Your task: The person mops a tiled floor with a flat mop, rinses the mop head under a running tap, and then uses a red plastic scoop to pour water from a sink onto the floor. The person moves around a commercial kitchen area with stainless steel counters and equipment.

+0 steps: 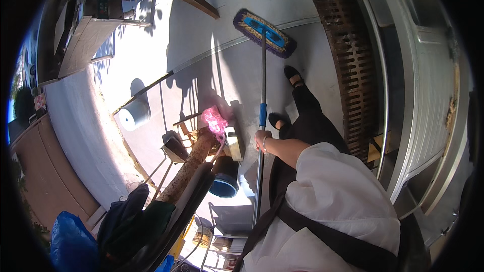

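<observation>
Clock read with 12 at top of view, centred on the right hand (261, 140) (taken as right from the lie of the arm and legs).

Right hand: fingers wrapped around the mop pole (263, 78), just below the blue collar (262, 116). Left hand: not seen; grip cannot be told.

Key relation: mop head (276, 36) lies at 12 o'clock from the right hand, well apart, at the far end of the pole. Pole axis runs near enough 12 to 6; the 6 o'clock end is lost by the dark strap (282, 216), so whether it is held there cannot be confirmed. Head's long axis is set 10 to 4, i.e. slanted across the pole, not square to it. Head appears to be laid flat on the floor (315, 53). Right hand is the only one seen on the pole, so any steering is judged to be done from there, with the far head swung by small wrist changes.

Clearances: the farther black shoe (291, 74) sits at 1 o'clock, near the head's 4 o'clock end, gap visible. Slotted grate (353, 65) lies beyond, between 1 and 2. Pink bag (215, 121) at 10, dark bucket (225, 170) between 7 and 8, both clear of the pole. Tightest side is judged to be the shoe's.
</observation>
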A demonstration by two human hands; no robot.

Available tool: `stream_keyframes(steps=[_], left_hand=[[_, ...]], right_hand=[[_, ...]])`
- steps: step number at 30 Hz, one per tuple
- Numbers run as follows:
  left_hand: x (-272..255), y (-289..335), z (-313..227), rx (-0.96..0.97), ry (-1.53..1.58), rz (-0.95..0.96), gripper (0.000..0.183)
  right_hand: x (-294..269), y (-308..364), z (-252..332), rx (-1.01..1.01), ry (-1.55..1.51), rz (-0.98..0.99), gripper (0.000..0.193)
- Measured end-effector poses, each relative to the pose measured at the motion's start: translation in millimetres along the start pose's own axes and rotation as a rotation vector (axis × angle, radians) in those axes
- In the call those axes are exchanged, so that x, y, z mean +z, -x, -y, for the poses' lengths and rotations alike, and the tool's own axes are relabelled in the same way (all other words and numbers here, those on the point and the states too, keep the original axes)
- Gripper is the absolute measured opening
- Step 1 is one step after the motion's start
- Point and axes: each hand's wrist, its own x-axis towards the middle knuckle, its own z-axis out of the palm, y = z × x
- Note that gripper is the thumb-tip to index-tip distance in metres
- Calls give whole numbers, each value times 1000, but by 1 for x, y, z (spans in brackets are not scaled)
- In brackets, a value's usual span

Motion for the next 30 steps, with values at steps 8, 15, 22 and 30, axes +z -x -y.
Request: stream_keyframes(steps=[8, 15, 22, 30], left_hand=[[192, -96, 200, -363, 324, -47, 32], [396, -131, 335, -200, -225, 97, 33], [347, -125, 185, -123, -341, -253, 30], [295, -57, 10, -133, -952, -230, 45]], right_hand=[[98, -21, 330, -334, 69, -116, 20], [132, 21, 563, -767, 141, -65, 9], [117, 41, 426, -634, 45, -31, 12], [29, 55, 179, -397, 266, -321, 23]])
